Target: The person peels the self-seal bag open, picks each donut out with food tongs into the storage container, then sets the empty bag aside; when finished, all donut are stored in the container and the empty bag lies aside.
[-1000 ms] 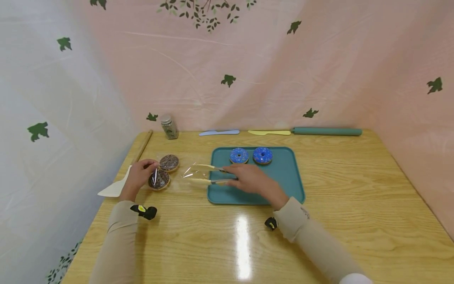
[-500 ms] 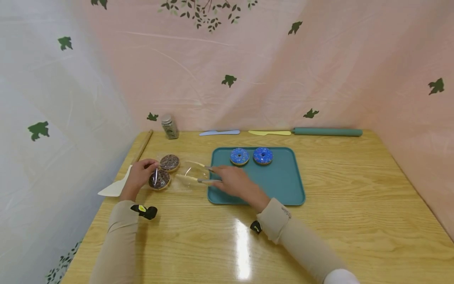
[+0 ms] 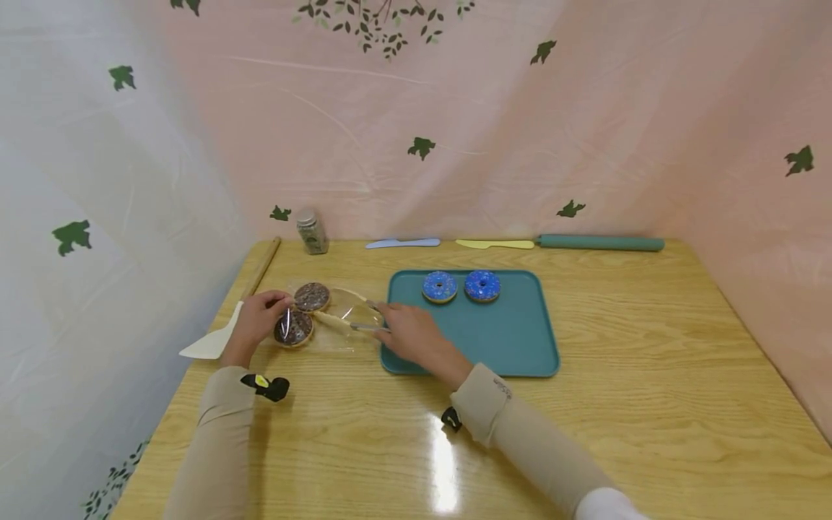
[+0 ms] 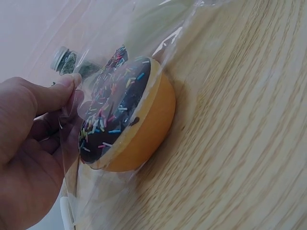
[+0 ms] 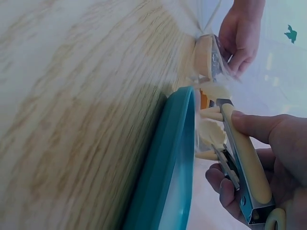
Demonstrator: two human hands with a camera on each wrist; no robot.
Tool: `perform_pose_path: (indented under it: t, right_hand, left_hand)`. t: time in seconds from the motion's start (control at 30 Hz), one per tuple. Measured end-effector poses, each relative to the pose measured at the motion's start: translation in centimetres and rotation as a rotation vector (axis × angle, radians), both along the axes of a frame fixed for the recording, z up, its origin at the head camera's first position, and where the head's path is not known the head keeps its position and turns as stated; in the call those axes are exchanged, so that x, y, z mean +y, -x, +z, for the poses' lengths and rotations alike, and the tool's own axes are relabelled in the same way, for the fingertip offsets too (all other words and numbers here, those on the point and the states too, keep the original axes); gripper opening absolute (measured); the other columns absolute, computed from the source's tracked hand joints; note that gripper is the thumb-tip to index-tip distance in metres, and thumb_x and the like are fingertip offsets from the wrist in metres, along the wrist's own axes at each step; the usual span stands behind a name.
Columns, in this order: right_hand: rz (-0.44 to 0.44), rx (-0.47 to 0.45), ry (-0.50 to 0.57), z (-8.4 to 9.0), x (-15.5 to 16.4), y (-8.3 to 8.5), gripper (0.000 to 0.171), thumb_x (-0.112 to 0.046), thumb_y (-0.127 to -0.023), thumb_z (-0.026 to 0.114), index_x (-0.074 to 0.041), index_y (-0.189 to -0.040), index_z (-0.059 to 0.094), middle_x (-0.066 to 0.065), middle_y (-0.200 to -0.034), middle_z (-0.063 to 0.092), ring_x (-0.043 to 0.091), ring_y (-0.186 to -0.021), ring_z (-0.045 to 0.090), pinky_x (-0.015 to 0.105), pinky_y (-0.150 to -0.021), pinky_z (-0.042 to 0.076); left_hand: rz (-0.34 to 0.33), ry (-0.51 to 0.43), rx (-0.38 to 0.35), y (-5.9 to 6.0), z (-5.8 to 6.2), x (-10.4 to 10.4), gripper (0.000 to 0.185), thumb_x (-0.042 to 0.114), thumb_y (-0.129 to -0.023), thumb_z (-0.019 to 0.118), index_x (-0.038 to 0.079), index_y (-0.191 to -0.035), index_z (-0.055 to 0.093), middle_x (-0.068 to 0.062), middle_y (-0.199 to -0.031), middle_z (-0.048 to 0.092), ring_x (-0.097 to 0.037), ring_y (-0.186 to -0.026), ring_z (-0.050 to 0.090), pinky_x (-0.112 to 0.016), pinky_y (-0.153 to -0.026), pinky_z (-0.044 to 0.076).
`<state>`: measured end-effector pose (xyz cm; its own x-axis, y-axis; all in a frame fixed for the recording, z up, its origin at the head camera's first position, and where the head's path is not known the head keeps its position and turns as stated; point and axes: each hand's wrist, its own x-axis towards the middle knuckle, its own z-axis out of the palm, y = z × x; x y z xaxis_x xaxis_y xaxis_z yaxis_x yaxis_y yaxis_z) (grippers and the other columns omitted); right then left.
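Note:
In the head view, two chocolate-iced sprinkled donuts, a far one (image 3: 312,297) and a near one (image 3: 294,328), lie in a clear plastic bag (image 4: 163,28) on the table. My left hand (image 3: 255,323) pinches the bag's edge between thumb and fingers, right beside the near donut. My right hand (image 3: 416,338) grips tongs (image 5: 252,165) with cream-coloured tips. Those tips are spread apart and point left into the bag, reaching the far donut's right side. Two blue-iced donuts, one left (image 3: 439,287) and one right (image 3: 482,285), sit on the teal tray (image 3: 500,339).
A white spatula (image 3: 211,345) with a wooden handle lies at the left edge. Along the back are a spice jar (image 3: 313,232), a blue knife (image 3: 403,243), a yellow knife (image 3: 497,244) and a green cylinder (image 3: 598,243). The tray stands under the right hand.
My right hand has moved left with the tongs, bringing their tips from the bag's right part up to the chocolate donuts. The left hand stays in place.

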<state>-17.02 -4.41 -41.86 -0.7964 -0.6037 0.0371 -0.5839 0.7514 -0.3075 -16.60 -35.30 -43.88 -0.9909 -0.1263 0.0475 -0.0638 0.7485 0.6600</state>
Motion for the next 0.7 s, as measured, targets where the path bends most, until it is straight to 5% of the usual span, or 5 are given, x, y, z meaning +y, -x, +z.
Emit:
perform_pose_path:
  t: [0.7]
  right_hand:
    - [0.026,-0.019,-0.004,-0.1,-0.7,1.5,0.049,-0.042,-0.094,0.058,-0.013,-0.134,0.055,0.002,-0.109,0.066,0.019,-0.088,0.063,0.035,-0.070,0.051]
  left_hand:
    - [0.008,0.004,-0.046,0.0,0.1,0.4,0.043,0.036,-0.100,0.047,0.000,-0.119,0.062,-0.021,-0.112,0.063,-0.028,-0.094,0.056,-0.033,-0.075,0.043]
